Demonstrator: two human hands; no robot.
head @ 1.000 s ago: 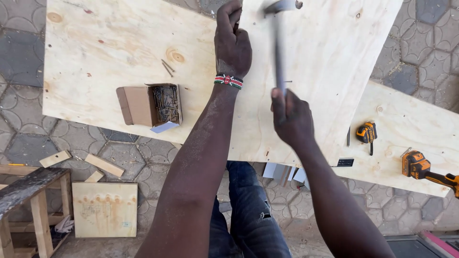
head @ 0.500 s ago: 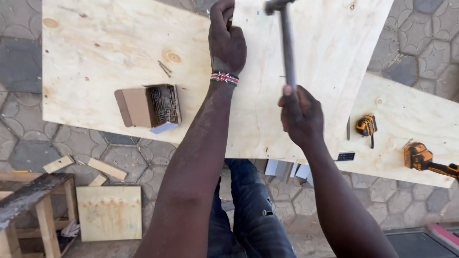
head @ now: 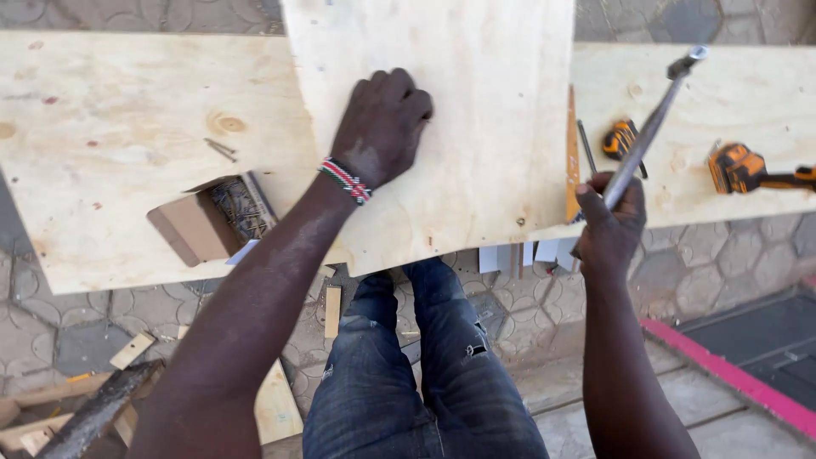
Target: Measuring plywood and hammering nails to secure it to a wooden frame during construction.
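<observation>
1. Upper plywood panel lies on top of a wider plywood sheet, its near edge overhanging toward the person's knees. No nail can be made out under the hand.
2. Left hand rests on the panel as a closed fist, knuckles down, left of the panel's centre. Whether it pinches anything cannot be told.
3. Right hand is wrapped around the hammer low on the handle — the head is raised, tilted far and right, off the panel's right edge.
4. Judgement: for a sound strike the fist should pin the panel so it does not shift on the sheet, and stay clear of the hammer's path. The low grip suits a full swing; a squarer head angle would be needed at contact.
5. Left of the fist, near edge: an open cardboard box of nails; two loose nails lie farther back.
6. Right of the hammer, on the sheet: an orange tape measure and an orange power tool — well apart from the working area.
</observation>
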